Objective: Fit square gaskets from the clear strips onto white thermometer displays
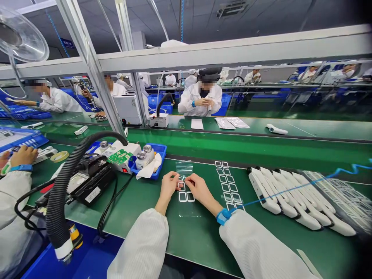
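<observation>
Hands (200,188) on sheet (189,211), machine label (93,194) unreadable

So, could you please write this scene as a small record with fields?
left hand: at the clear sheet, exact hold unclear
right hand: at the same sheet, exact hold unclear
right wrist: blue band, blue cord
on sheet: white-outlined squares
right side: more white-outlined squares, row of white devices
left side: blue tray with bottles, black hose

Sheet (186,207) on bench (139,209), frames (227,179) right, devices (308,217) farther right, tray (164,152) left.
</observation>
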### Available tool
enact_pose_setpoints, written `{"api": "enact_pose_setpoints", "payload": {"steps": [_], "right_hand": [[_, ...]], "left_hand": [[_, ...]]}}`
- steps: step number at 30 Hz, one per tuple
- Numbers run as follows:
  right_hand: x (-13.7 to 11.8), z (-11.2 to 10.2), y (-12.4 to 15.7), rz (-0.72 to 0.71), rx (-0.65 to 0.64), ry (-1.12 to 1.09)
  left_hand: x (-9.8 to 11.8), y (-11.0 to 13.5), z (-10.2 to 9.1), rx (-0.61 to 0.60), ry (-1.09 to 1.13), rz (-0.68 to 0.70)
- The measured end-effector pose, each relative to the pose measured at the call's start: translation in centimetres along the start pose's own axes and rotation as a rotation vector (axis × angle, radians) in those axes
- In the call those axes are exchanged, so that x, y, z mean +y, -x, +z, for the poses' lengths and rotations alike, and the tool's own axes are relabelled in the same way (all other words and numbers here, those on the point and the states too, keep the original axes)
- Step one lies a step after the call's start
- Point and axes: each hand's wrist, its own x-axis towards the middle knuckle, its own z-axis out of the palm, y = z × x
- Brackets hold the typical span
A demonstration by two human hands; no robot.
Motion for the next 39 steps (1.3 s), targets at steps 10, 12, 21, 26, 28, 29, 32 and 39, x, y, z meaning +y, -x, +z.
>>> {"api": "enact_pose_setpoints", "payload": {"steps": [10, 12, 21, 26, 28, 29, 32, 39], "right_hand": [[0.1, 0.8, -0.3, -0.008, -0.032, 0.111], [0.0, 1.0, -0.2, -0.006, -0.037, 0.137], [-3.2, -2.1, 4.1, -0.183, 0.028, 0.267], [0.4, -9.6, 7.7, -0.024, 0.444, 0.213], [2.8, -13.0, 9.6, 0.041, 0.545, 0.230], [4.0, -14.5, 10.5, 0.071, 0.595, 0.242], [6.5, -17.7, 13.3, 0.147, 0.714, 0.271], [8.7, -17.8, 15.7, 0.093, 0.430, 0.812]], "left_hand": [[0.4, 0.4, 0.4, 0.052, -0.038, 0.012], [0.4, 0.6, 0.4, 0.049, -0.040, 0.021], [-0.2, 0.3, -0.6, 0.043, 0.003, 0.102], [-0.4, 0.3, -0.7, 0.097, -0.013, 0.157], [-0.4, 0.3, -0.6, 0.131, -0.029, 0.179], [-0.5, 0.3, -0.5, 0.149, -0.036, 0.190], [-0.5, 0.3, -0.5, 0.203, -0.057, 0.233], [0.2, 1.1, -0.5, 0.363, -0.155, 0.423]]}}
